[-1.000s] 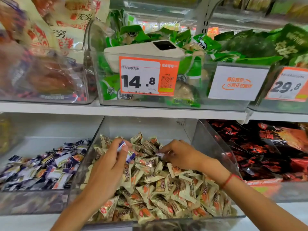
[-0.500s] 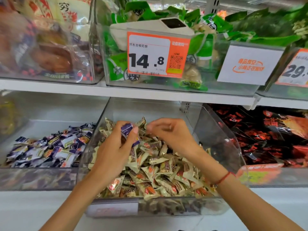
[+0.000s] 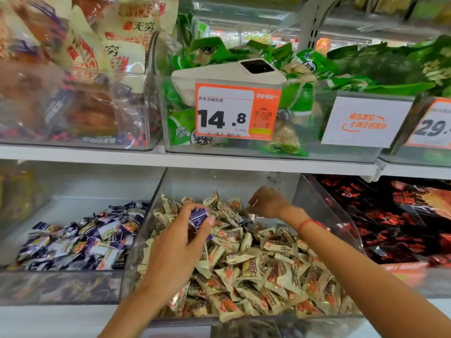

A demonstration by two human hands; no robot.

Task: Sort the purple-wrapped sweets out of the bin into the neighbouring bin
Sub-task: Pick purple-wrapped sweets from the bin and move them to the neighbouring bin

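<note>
Meanwhile left hand [image 3: 175, 242] grips purple sweets [image 3: 199, 215], right hand [image 3: 267, 203] pinches something unclear, over cream sweets [image 3: 256, 269].

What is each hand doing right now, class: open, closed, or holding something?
Left hand: closed round purple-wrapped sweets, over the bin of cream sweets.
Right hand: fingers curled down at the pile; a grip cannot be told.

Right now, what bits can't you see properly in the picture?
- Head view: what the right hand pinches, if anything; its curled fingers hide it.
- Purple sweets in the left hand: the count is hidden by fingers.
- Price tag at right: cut off by the frame edge.
- Bags in the upper left bin: motion-blurred.
</note>
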